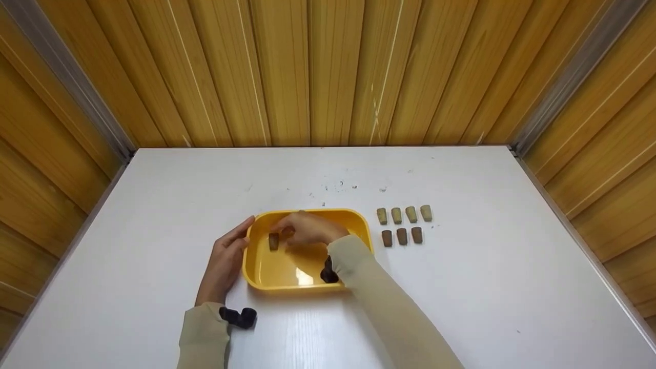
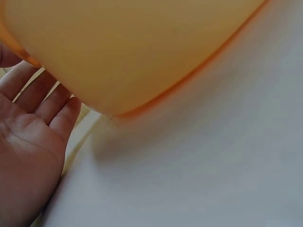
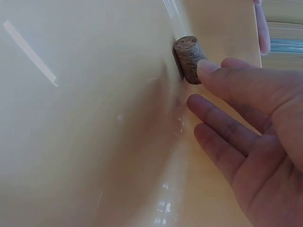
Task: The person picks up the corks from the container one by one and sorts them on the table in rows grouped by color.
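Observation:
A brown cork stopper [image 1: 273,241] stands in the left part of a yellow plastic tray [image 1: 307,288]. My right hand [image 1: 310,228] reaches into the tray and pinches this cork near one end. In the right wrist view the thumb [image 3: 208,67] presses on the cork's side, the index finger is partly hidden behind the thumb, and the other fingers extend below. My left hand [image 1: 225,259] rests against the tray's left side, its fingers fairly straight along the outer wall and its thumb at the rim. In the left wrist view the fingertips [image 2: 71,101] disappear behind the tray wall.
Right of the tray lie two rows of corks on the white table [image 1: 487,266]: several lighter ones [image 1: 396,216] behind, three darker ones [image 1: 402,236] in front. Wood-look panels [image 1: 328,72] enclose the back and sides. Small dark marks dot the table behind the tray.

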Demonstrator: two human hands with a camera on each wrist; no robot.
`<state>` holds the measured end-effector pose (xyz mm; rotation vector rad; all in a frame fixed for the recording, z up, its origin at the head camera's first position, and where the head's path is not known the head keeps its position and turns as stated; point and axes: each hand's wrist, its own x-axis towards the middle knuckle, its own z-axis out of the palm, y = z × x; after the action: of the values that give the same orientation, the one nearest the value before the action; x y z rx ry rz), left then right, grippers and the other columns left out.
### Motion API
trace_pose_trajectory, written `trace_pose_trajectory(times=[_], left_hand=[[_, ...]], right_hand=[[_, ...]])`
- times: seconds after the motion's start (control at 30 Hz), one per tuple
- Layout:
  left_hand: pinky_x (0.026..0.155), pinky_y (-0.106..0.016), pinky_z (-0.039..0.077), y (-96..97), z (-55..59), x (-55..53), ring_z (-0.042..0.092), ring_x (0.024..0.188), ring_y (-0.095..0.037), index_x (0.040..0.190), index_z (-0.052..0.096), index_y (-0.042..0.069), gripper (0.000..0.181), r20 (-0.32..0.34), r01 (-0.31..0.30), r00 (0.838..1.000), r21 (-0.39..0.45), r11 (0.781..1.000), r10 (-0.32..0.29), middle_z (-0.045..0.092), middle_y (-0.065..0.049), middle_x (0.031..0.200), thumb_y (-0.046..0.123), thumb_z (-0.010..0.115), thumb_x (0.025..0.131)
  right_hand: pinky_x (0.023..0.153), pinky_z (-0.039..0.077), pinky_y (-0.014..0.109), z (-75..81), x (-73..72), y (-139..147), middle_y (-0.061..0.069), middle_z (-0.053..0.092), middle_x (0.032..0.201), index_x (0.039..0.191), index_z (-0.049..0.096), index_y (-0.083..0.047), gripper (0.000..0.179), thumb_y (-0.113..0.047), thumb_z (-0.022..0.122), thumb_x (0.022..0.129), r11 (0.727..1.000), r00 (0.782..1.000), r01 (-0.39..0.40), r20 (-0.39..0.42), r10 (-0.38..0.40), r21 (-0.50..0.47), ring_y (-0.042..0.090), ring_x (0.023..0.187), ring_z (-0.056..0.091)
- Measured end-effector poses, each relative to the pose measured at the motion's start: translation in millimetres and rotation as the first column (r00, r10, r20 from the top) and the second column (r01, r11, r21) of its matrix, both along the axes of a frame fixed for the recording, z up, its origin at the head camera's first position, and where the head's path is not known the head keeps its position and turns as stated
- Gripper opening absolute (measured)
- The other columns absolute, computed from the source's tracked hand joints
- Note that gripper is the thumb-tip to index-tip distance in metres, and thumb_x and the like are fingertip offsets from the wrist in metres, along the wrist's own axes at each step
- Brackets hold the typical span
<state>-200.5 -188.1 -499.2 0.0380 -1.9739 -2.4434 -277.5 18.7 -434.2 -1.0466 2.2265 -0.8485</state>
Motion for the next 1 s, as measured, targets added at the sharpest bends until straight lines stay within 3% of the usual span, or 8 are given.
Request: trace_pose_trajectory(times=[0.33,0.5,1.0], left_hand=[[0.116,-0.022,0.029,0.1,0.9,0.0,0.033,0.142,-0.006,0.142,0.048,0.010,0.050,0.012,0.008,1.000,-0.022,1.000,-0.008,0.044,0.003,0.149,0.001,0.041,0.094],[0.117,-0.024,0.026,0.1,0.7,0.5,0.031,0.143,-0.008,0.143,0.046,0.008,0.050,0.008,0.003,1.000,-0.019,1.000,-0.003,0.043,0.000,0.150,0.001,0.040,0.093],[0.116,-0.024,0.028,0.3,1.2,0.5,0.031,0.143,-0.011,0.142,0.046,0.006,0.051,0.008,-0.001,1.000,-0.005,1.000,0.001,0.042,-0.003,0.151,-0.001,0.040,0.092]], right_hand=[[0.101,0.049,0.025,-2.7,-0.6,-1.5,0.004,0.072,0.107,0.127,0.062,-0.007,0.043,0.007,0.061,0.086,0.998,0.999,-0.054,0.007,0.054,-0.018,0.018,0.108,0.063],[0.097,0.049,0.021,-2.9,0.4,0.6,0.001,0.073,0.104,0.121,0.065,-0.006,0.037,0.004,0.063,0.086,0.999,0.999,-0.042,0.019,0.042,0.004,0.012,0.102,0.064],[0.088,0.052,0.022,-3.5,-0.3,3.3,-0.004,0.075,0.090,0.098,0.071,-0.010,0.014,-0.006,0.069,0.085,0.999,1.000,0.008,0.004,-0.008,0.041,0.007,0.086,0.064]])
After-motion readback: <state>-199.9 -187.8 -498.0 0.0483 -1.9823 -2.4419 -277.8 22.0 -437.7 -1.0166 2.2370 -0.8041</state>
